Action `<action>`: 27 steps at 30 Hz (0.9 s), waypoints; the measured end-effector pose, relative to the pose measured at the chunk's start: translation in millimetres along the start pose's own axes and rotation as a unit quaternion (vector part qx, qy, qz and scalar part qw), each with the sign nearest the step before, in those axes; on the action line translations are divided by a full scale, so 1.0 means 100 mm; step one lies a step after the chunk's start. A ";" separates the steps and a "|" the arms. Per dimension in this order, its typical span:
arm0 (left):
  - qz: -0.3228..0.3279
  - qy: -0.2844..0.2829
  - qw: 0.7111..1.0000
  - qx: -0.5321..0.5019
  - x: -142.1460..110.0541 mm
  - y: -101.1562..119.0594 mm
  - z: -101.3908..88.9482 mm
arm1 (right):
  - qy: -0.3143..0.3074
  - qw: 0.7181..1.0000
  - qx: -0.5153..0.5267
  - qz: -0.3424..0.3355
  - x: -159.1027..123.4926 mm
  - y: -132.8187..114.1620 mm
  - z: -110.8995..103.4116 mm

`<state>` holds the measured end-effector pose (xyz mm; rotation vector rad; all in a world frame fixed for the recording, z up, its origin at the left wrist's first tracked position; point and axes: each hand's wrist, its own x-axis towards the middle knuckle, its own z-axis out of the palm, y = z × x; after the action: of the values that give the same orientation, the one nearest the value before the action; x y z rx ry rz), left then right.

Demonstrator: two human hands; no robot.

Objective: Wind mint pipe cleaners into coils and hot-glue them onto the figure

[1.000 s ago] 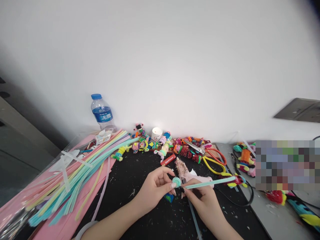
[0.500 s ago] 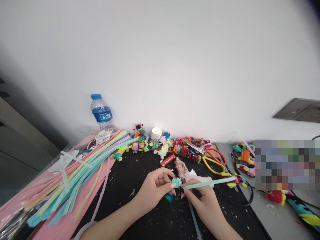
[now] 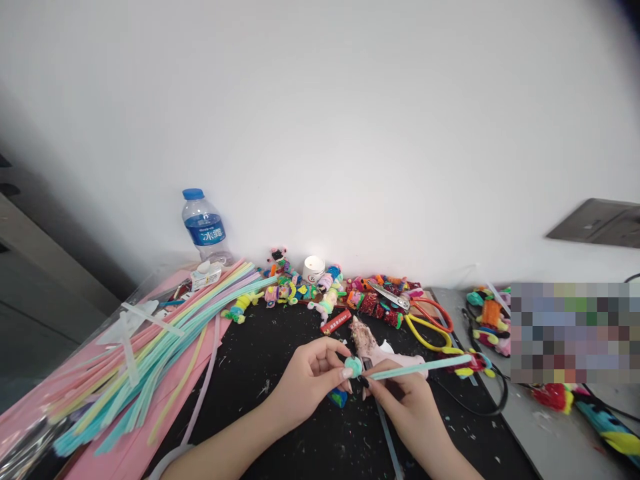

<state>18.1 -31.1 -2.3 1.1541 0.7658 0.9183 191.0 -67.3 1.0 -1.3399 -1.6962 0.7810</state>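
Thumb and fingers of my left hand [image 3: 324,370] pinch a small mint-green coil [image 3: 354,366] of pipe cleaner. My right hand [image 3: 393,387] is closed on the straight mint-green pipe cleaner [image 3: 425,367], whose free end points off to the right. Both hands are close together over the black mat [image 3: 320,440]. Behind my right hand lies a pale pink glue gun [image 3: 395,358] with a stained nozzle. Below the coil sits a small blue and green piece [image 3: 339,398], partly hidden by my left fingers. A translucent stick [image 3: 389,437] runs down from beneath my right fingers.
Bundled pastel pipe cleaners [image 3: 165,353] lie on pink sheets [image 3: 195,380] at left. Along the wall are a water bottle [image 3: 205,227], a paper cup [image 3: 314,268] and several colourful pipe-cleaner figures [image 3: 287,289]. Scissors [image 3: 425,323] and a red tube-shaped item [image 3: 336,321] lie behind my hands.
Both hands keep nearly the same place and grip. The coil has shifted very slightly between my fingers, and the view has tilted a little.
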 end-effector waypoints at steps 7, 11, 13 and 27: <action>-0.003 0.001 1.000 -0.011 0.01 0.00 0.00 | 0.004 1.000 0.007 0.006 0.00 0.01 0.00; -0.003 0.005 1.000 -0.018 0.00 0.01 0.00 | 0.004 1.000 0.011 0.006 0.00 0.02 0.00; -0.002 0.004 1.000 -0.019 0.00 0.00 0.01 | 0.001 1.000 0.010 0.010 0.00 0.02 0.00; -0.003 -0.005 1.000 -0.018 0.01 0.00 0.00 | -0.002 1.000 0.014 0.007 0.00 0.05 0.01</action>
<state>18.1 -30.4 -2.3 1.1246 0.7412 0.9179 192.5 -65.9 -3.2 -1.3325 -1.6746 0.8126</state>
